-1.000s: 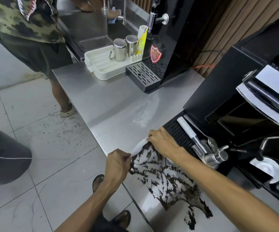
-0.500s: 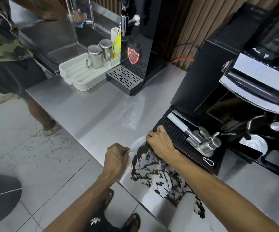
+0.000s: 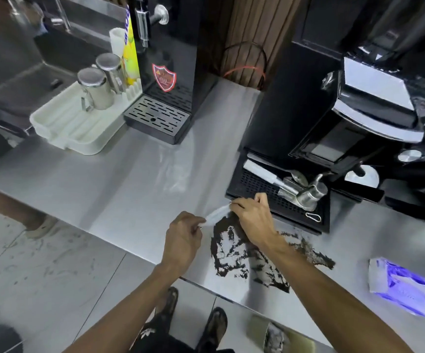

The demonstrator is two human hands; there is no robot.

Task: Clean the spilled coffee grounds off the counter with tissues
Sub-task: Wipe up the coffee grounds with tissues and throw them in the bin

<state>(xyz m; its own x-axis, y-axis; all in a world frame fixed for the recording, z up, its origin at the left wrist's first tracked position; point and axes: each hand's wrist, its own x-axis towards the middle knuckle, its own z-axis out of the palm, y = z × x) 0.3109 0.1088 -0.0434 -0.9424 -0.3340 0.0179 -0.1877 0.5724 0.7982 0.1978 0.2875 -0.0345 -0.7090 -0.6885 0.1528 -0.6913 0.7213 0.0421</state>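
L hand (image 3: 183, 240) & R hand (image 3: 252, 220) pinching tissue (image 3: 216, 216) ends, by coffee grounds (image 3: 229, 258), red shield sticker (image 3: 163, 77) text illegible

Reaching forward side by side, the left hand (image 3: 184, 236) and right hand (image 3: 253, 220) each pinch an end of the tissue (image 3: 216, 215) with curled fingers (image 3: 244, 205).

Bare forearms (image 3: 321, 289), dark shoes (image 3: 212, 327)
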